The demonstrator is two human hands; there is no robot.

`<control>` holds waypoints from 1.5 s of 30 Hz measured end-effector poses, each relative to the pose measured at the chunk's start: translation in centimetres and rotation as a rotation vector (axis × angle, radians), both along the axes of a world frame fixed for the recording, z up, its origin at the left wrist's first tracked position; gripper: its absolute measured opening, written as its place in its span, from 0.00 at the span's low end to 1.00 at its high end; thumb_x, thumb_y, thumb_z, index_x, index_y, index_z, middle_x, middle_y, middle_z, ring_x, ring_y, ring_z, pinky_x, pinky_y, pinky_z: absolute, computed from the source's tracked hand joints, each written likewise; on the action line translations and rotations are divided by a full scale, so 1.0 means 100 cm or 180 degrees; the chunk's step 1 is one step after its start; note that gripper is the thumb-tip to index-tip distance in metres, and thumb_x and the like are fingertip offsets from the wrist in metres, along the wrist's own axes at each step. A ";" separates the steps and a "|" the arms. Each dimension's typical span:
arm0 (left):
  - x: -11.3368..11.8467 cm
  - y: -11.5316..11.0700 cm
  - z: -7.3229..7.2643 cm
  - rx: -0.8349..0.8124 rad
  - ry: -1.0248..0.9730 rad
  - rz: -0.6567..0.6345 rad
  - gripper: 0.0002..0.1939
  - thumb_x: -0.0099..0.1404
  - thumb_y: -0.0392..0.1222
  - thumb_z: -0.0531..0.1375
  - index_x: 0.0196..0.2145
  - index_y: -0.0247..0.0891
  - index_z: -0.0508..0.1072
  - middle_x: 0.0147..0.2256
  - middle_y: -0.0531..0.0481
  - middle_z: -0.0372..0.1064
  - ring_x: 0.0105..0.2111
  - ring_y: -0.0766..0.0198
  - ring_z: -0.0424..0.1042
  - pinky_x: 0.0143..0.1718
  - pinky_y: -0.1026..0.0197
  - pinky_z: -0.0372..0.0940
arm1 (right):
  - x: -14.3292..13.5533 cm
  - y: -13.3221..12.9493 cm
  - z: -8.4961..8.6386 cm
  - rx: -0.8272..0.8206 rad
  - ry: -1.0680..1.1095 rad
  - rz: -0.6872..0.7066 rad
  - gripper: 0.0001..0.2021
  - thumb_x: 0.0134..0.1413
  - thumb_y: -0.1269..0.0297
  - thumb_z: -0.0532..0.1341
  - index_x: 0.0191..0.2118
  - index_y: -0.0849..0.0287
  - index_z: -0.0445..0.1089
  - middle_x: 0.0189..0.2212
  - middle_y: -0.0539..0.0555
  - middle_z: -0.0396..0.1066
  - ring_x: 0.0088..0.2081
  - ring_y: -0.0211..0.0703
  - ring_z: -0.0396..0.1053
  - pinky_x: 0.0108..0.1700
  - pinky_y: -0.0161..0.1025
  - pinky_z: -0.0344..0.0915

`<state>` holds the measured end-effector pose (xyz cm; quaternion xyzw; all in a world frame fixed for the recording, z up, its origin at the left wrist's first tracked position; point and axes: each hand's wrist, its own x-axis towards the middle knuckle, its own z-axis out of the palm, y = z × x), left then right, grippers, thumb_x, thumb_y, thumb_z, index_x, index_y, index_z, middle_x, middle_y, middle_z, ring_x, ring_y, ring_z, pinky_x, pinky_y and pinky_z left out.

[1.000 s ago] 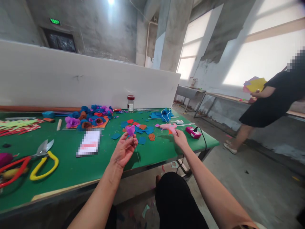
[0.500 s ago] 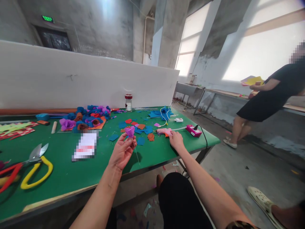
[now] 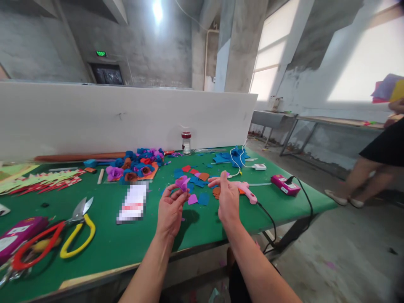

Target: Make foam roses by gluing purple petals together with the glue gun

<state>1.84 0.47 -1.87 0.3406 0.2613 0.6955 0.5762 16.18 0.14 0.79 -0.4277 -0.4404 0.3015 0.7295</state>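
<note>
A small purple paper flower [image 3: 182, 183] is pinched between the thumb and fingers of my left hand [image 3: 172, 207], above the green table [image 3: 110, 244]. To its right, my right hand [image 3: 227, 198] holds nothing, its fingers apart and pointing left. Behind that hand lies a pink glue gun [image 3: 249, 193], its cord running off to the right. Blue, red, orange and purple paper pieces [image 3: 203, 198] are scattered beyond and between my hands. One purple square [image 3: 192, 199] lies just right of the flower.
Finished paper flowers [image 3: 129, 175] are heaped at the back left. Scissors [image 3: 82, 227] lie on the left, near a white paper [image 3: 134, 202]. A jar [image 3: 186, 143] stands by the white panel. A magenta box [image 3: 285, 185] sits at right; a person [image 3: 383, 147] stands beyond.
My right hand has let go of the glue gun, opened and moved left towards my left hand. A purple square now shows beside the flower. The view has shifted left.
</note>
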 end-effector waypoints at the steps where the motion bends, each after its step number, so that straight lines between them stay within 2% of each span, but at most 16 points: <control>1: 0.001 0.000 -0.001 -0.0005 0.0033 0.0009 0.24 0.45 0.32 0.73 0.39 0.38 0.71 0.31 0.49 0.78 0.32 0.66 0.76 0.37 0.66 0.68 | -0.002 -0.002 -0.006 0.0007 -0.0136 0.0007 0.24 0.62 0.47 0.50 0.29 0.57 0.75 0.33 0.55 0.75 0.42 0.47 0.71 0.51 0.44 0.61; 3: 0.002 -0.001 -0.002 -0.0018 0.0075 0.0010 0.24 0.45 0.32 0.73 0.40 0.38 0.71 0.32 0.49 0.78 0.33 0.66 0.76 0.38 0.66 0.68 | -0.008 -0.005 -0.016 -0.0013 -0.0580 0.0189 0.18 0.59 0.49 0.55 0.38 0.57 0.75 0.40 0.55 0.74 0.46 0.48 0.69 0.52 0.45 0.61; 5: 0.003 -0.002 -0.002 -0.0048 0.0103 0.0007 0.24 0.45 0.33 0.73 0.40 0.39 0.70 0.32 0.50 0.78 0.32 0.66 0.76 0.37 0.66 0.68 | -0.015 -0.008 -0.024 -0.0098 -0.0996 0.0415 0.17 0.51 0.51 0.63 0.44 0.56 0.73 0.44 0.56 0.73 0.48 0.50 0.68 0.52 0.45 0.61; 7: 0.005 -0.003 -0.002 -0.0092 0.0145 0.0005 0.25 0.44 0.33 0.73 0.39 0.39 0.70 0.31 0.51 0.77 0.31 0.67 0.76 0.35 0.67 0.68 | -0.024 -0.012 -0.027 -0.0157 -0.1208 0.0453 0.20 0.44 0.55 0.68 0.44 0.55 0.72 0.44 0.56 0.72 0.48 0.50 0.68 0.51 0.45 0.62; 9: 0.007 -0.004 -0.001 -0.0119 0.0185 -0.0007 0.25 0.43 0.33 0.73 0.39 0.38 0.70 0.31 0.51 0.77 0.29 0.67 0.76 0.34 0.67 0.68 | -0.032 -0.015 -0.028 -0.0117 -0.1268 0.0334 0.19 0.41 0.59 0.69 0.43 0.55 0.71 0.43 0.55 0.71 0.47 0.50 0.68 0.50 0.45 0.63; 15: 0.015 -0.010 0.001 -0.0123 0.0183 -0.0142 0.25 0.43 0.32 0.73 0.38 0.39 0.70 0.31 0.51 0.77 0.30 0.66 0.76 0.35 0.67 0.68 | -0.037 -0.018 -0.024 -0.0043 -0.1184 0.0047 0.14 0.43 0.61 0.67 0.37 0.55 0.68 0.38 0.53 0.70 0.42 0.48 0.68 0.46 0.44 0.64; 21: 0.017 -0.013 -0.001 -0.0117 0.0216 -0.0174 0.25 0.43 0.32 0.73 0.39 0.39 0.70 0.28 0.52 0.77 0.29 0.66 0.76 0.36 0.67 0.68 | -0.034 -0.018 -0.023 0.0080 -0.1220 -0.0045 0.10 0.45 0.64 0.66 0.36 0.56 0.68 0.36 0.53 0.70 0.41 0.46 0.67 0.45 0.42 0.63; 29: 0.017 -0.015 0.001 -0.0133 0.0268 -0.0215 0.25 0.44 0.35 0.73 0.39 0.39 0.70 0.28 0.53 0.75 0.28 0.66 0.75 0.33 0.67 0.67 | -0.031 -0.017 -0.024 0.0064 -0.1199 -0.0056 0.07 0.47 0.64 0.65 0.34 0.56 0.68 0.35 0.53 0.69 0.40 0.45 0.67 0.45 0.41 0.64; 39: 0.017 -0.014 0.000 -0.0057 0.0230 -0.0282 0.23 0.45 0.33 0.73 0.39 0.39 0.70 0.27 0.55 0.74 0.27 0.71 0.73 0.31 0.72 0.65 | -0.028 -0.017 -0.027 0.0116 -0.1164 -0.0028 0.05 0.49 0.66 0.63 0.35 0.56 0.70 0.36 0.52 0.70 0.41 0.45 0.68 0.47 0.41 0.64; 45: 0.016 -0.013 -0.001 -0.0027 0.0211 -0.0332 0.22 0.46 0.32 0.72 0.39 0.39 0.71 0.31 0.52 0.76 0.32 0.68 0.75 0.37 0.69 0.67 | -0.026 -0.017 -0.026 0.0150 -0.1037 0.0149 0.05 0.50 0.65 0.62 0.35 0.56 0.71 0.35 0.52 0.71 0.40 0.44 0.68 0.46 0.40 0.64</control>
